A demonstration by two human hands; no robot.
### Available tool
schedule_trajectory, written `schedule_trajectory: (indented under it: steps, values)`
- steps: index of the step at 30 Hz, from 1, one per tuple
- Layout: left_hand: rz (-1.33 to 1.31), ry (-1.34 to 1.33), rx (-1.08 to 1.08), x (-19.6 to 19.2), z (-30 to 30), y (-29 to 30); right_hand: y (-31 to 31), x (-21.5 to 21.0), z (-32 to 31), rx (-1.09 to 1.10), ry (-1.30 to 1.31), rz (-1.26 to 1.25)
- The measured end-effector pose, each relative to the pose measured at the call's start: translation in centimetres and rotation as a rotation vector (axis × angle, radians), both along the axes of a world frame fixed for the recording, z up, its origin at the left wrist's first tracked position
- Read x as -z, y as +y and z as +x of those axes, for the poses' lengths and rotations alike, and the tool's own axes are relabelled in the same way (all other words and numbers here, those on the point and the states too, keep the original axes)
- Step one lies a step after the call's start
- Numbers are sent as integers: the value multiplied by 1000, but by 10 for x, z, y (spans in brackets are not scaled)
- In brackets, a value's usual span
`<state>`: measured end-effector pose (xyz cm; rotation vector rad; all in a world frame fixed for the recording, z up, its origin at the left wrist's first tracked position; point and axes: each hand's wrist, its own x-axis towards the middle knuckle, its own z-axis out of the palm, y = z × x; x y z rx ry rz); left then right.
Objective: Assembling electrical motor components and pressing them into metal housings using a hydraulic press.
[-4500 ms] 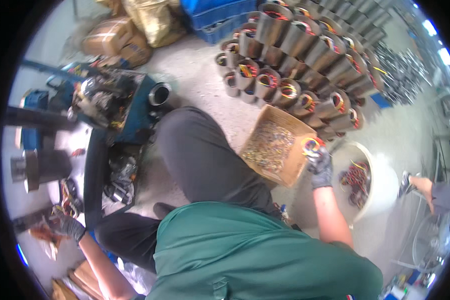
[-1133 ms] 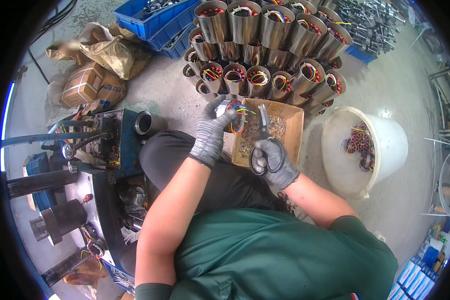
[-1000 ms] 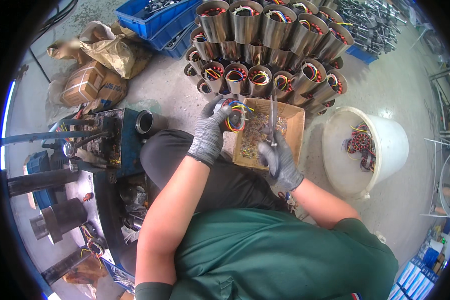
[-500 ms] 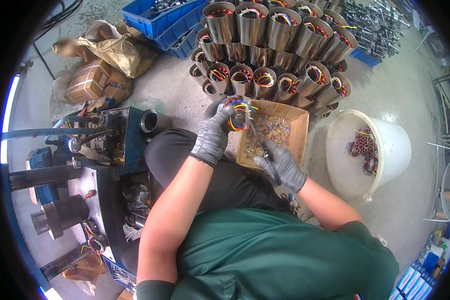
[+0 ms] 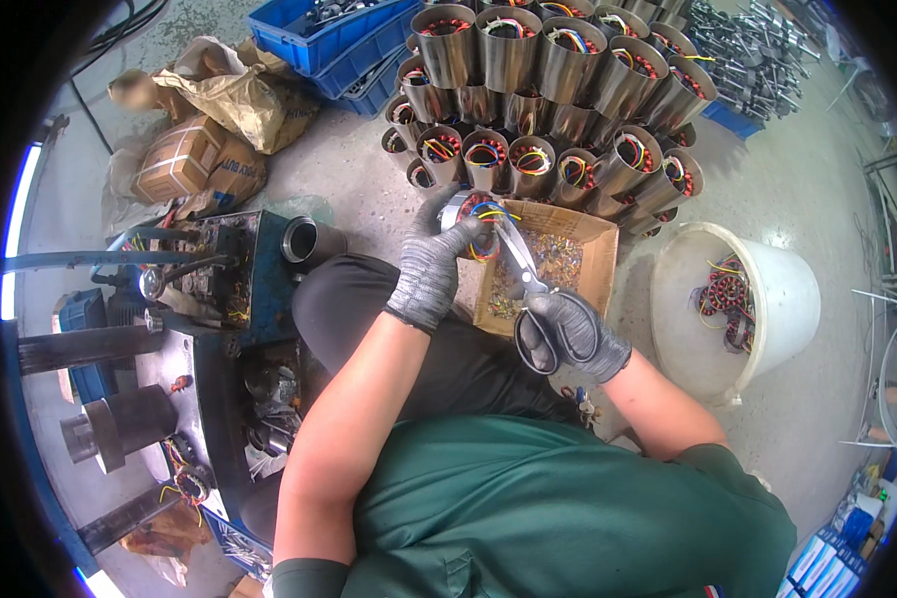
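Fingers of the grey-gloved left hand (image 5: 431, 261) grip the red-wound metal stator ring (image 5: 465, 206) by the far left corner of the open brown cardboard box (image 5: 601, 261), its likely dense, stiff rim the best hold, its limp wires (image 5: 483, 255) easily nicked, while the grey-gloved right hand (image 5: 574, 329) closes around black-handled steel scissors (image 5: 521, 261).

Dark printed lettering (image 5: 235, 171) marks the brown package (image 5: 227, 191) beside the strapped carton (image 5: 177, 159).

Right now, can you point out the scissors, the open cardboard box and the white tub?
Scissors (image 5: 521, 263): head view, on the blades.
Open cardboard box (image 5: 598, 262): head view, on its right wall.
White tub (image 5: 789, 301): head view, on its outer side.
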<state>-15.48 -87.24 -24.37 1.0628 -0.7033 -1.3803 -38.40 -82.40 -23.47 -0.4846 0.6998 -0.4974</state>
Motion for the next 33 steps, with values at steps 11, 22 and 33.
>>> schedule_trajectory:
  steps: [11, 22, 33]
  values:
    - [-69, -79, -4, 1, 0, -3, -9, -2, -7, -12, -146, 115]
    - [-74, -206, 13, -1, -5, 3, 1, -19, -5, -21, 44, -4]
    - [-177, -56, -135, -8, 6, -1, -18, 175, -62, 28, 592, -137]
